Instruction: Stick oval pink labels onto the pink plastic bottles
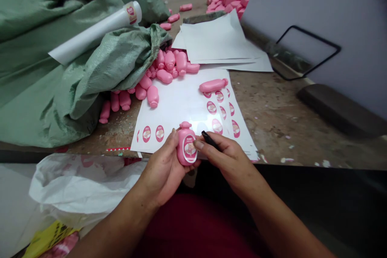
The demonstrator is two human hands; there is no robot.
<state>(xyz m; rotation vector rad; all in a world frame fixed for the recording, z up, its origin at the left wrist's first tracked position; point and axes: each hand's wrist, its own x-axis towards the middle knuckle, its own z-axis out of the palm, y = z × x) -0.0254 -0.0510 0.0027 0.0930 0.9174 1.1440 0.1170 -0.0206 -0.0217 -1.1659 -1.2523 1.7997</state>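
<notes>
A small pink bottle (pixel 183 157) stands upright in my left hand (pixel 165 169), fingers wrapped round its side and back. An oval label (pixel 190 148) with a white rim is on its front. My right hand (pixel 225 153) holds a thin black tool (pixel 210 140), and its thumb and a finger touch the label's right edge. Beneath and beyond my hands lie white sticker sheets (pixel 175 109) with oval labels at left and right. Another pink bottle (pixel 213 85) lies on its side on the sheets.
A green woven sack (pixel 117 56) spills pink bottles (pixel 165 75) at the left. A rolled white sheet (pixel 96 32) rests on it. White papers (pixel 214 40) lie behind. At the right are a black wire frame (pixel 314 35) and a dark block (pixel 341 109). A white plastic bag (pixel 81 189) hangs below the table edge.
</notes>
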